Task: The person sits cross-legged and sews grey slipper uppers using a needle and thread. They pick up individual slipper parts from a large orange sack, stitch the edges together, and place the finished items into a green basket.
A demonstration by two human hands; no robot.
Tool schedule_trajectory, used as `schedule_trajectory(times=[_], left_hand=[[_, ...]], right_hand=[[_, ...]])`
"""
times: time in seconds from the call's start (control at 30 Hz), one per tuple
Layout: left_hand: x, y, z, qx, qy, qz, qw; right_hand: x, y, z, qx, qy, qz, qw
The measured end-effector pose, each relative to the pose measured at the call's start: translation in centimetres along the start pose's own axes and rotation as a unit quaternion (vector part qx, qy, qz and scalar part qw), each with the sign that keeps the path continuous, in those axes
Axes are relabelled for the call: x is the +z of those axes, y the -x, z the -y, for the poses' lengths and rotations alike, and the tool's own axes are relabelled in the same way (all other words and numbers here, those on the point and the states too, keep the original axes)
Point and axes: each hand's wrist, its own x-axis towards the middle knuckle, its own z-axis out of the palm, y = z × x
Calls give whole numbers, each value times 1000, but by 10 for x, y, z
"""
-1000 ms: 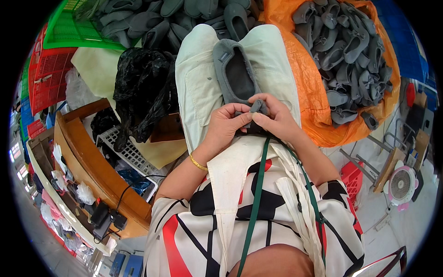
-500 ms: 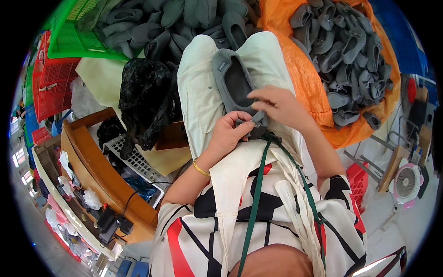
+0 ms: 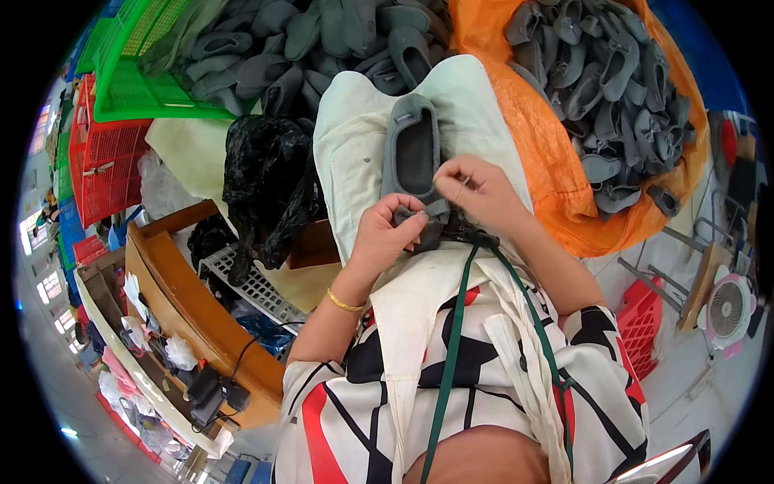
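Observation:
A grey slipper point(image 3: 389, 165) lies on my lap, its heel away from me and its toe close to my waist. A small grey bow point(image 3: 437, 211) sits at the toe end. My left hand point(image 3: 382, 231) is closed, pinching the bow between thumb and fingertips. Just right of the slipper's opening hovers my right hand point(image 3: 482, 192), with thumb and forefinger pressed together and the other fingers curled. Anything in that pinch is too small to make out. The toe is partly hidden by my left fingers.
An orange sack point(image 3: 536, 194) full of grey slippers point(image 3: 617, 73) stands at the right. More slippers point(image 3: 322, 32) are heaped ahead, beside a green crate point(image 3: 145, 101). A black plastic bag point(image 3: 262, 185) and wooden desk point(image 3: 193, 298) are at left; a fan point(image 3: 730, 310) is at right.
My right hand's fingers have curled in closer together beside the slipper. The slipper has turned slightly, its heel swinging right. My left hand keeps its pinch at the bow. The view has shifted slightly.

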Motion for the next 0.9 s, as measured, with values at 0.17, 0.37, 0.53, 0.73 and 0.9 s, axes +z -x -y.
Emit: schedule_trajectory(times=[0.17, 0.37, 0.53, 0.73, 0.9], left_hand=[[8, 2, 2, 36, -42, -4, 998], [6, 6, 15, 92, -99, -8, 991], [-1, 10, 24, 171, -172, -6, 970], [-4, 17, 23, 222, -235, -23, 946], [-5, 13, 17, 210, -254, -33, 943]], right_hand=[[13, 8, 5, -296, 282, -9, 913], [16, 15, 35, -389, 213, -73, 893], [-9, 25, 49, 132, -288, -2, 948], [-95, 48, 34, -13, -419, -124, 899], [-167, 66, 31, -73, -557, -222, 797]])
